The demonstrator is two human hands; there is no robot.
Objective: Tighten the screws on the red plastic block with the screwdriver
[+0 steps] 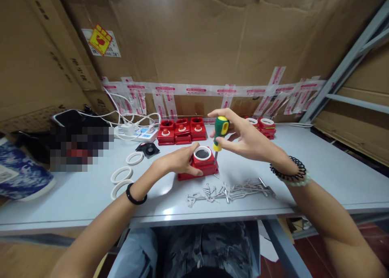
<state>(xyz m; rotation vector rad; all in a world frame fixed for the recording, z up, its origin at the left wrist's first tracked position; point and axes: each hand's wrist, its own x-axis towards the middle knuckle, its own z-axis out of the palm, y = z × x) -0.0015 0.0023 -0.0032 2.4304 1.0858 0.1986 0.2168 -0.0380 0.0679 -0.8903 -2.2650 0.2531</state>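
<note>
My left hand point(181, 161) is closed around the left side of a red housing point(199, 171), pressing it to the table. A white ring point(202, 153) with a dark round centre sits on top of this housing. In my right hand point(243, 134) is a screwdriver point(221, 131) with a green and yellow handle, held nearly upright. Its metal shaft reaches down to the right end of the housing; the tip's exact seat is too small to make out. Loose screws point(209, 191) and thin metal rods point(243, 190) lie in front of the housing.
Several red housings point(182, 131) stand at the back, with more point(267, 128) behind my right hand. White rings point(121, 174) and a black part point(148, 149) lie at left. A power strip point(136, 133) with cables sits behind them. A cardboard box point(194, 47) walls the back.
</note>
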